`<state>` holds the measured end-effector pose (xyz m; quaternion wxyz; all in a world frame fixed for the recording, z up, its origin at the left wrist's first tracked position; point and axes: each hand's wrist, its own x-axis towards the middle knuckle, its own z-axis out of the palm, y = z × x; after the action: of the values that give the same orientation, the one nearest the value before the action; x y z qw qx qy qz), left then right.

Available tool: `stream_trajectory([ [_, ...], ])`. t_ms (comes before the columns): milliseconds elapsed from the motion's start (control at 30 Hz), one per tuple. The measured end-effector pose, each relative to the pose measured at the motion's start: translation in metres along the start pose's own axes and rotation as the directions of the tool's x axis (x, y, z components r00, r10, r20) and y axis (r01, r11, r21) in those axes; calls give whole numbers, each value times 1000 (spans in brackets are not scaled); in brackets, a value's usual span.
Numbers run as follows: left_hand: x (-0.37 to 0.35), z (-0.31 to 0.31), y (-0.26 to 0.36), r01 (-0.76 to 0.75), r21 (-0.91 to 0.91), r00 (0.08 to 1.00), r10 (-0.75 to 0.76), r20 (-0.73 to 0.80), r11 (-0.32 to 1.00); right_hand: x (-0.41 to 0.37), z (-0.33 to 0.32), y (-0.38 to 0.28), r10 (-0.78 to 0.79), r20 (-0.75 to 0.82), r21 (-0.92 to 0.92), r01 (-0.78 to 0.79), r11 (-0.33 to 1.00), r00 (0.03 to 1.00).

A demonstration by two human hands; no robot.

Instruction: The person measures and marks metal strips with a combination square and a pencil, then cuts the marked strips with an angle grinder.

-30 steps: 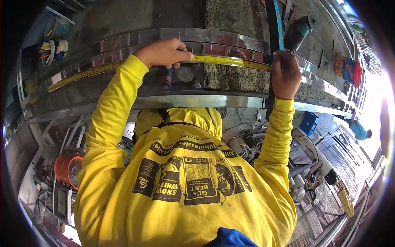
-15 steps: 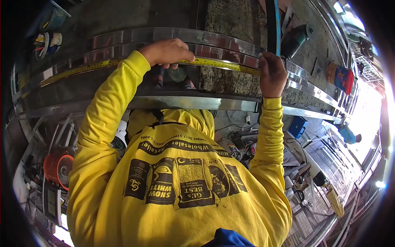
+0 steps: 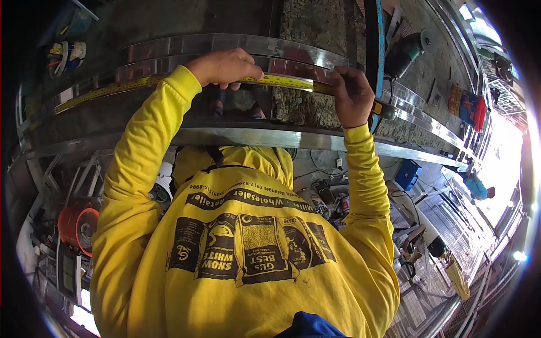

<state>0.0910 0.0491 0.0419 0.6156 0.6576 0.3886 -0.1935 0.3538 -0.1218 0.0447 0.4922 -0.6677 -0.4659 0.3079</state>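
A yellow tape measure [image 3: 282, 81] is stretched along a shiny metal bar [image 3: 163, 69], its blade running from the far left to the right. My left hand [image 3: 222, 67] is closed over the blade near the middle, thumb and fingers gripping its edge and the bar. My right hand [image 3: 355, 96] is closed in a pinch at the bar's upper edge, beside the tape; anything between those fingertips is too small to make out. The tape's dark case [image 3: 384, 110] shows just right of my right wrist. A second metal bar [image 3: 225, 42] lies parallel behind.
A thick metal rail [image 3: 265, 137] crosses in front of my body. An angle grinder [image 3: 408, 53] lies at the right, near a blue-edged upright beam [image 3: 375, 34]. A red-and-blue container [image 3: 466, 107], an orange reel [image 3: 79, 228] and a white tub [image 3: 66, 57] stand around. Another person [image 3: 478, 187] is far right.
My right hand has shifted left along the bar, uncovering the tape's case to its right. My left hand has barely moved and keeps its hold on the blade.
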Motion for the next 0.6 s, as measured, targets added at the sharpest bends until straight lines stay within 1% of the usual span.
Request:
stream_trajectory([
  [33,-1,0,1,1,-1,1000,-2,-6,1000,1,0,5,-25,-4,-30,25,999,1000],
  [133,-2,0,1,8,-3,1000,-8,-17,1000,-4,22,-16,-71,-61,39,74,997,996],
  [233,0,3,-3,0,2,1000,0,-31,1000,-15,52,-39,70,14,-8,-70,998,997],
  [333,-3,0,3,7,16,1000,-6,-27,1000,-22,72,-39,118,3,-19,-118,993,993],
  [367,-4,0,5,15,17,1000,-15,-21,1000,-21,75,-38,148,1,14,-148,989,989],
  [467,-3,1,3,9,23,1000,-8,-24,1000,-21,78,-28,156,19,9,-156,988,988],
  [567,-4,1,6,14,42,1000,-13,-26,999,-17,74,-38,215,67,4,-216,976,974],
  [600,-3,1,5,9,42,1000,-8,-23,999,-16,74,-37,211,65,-7,-211,977,975],
])
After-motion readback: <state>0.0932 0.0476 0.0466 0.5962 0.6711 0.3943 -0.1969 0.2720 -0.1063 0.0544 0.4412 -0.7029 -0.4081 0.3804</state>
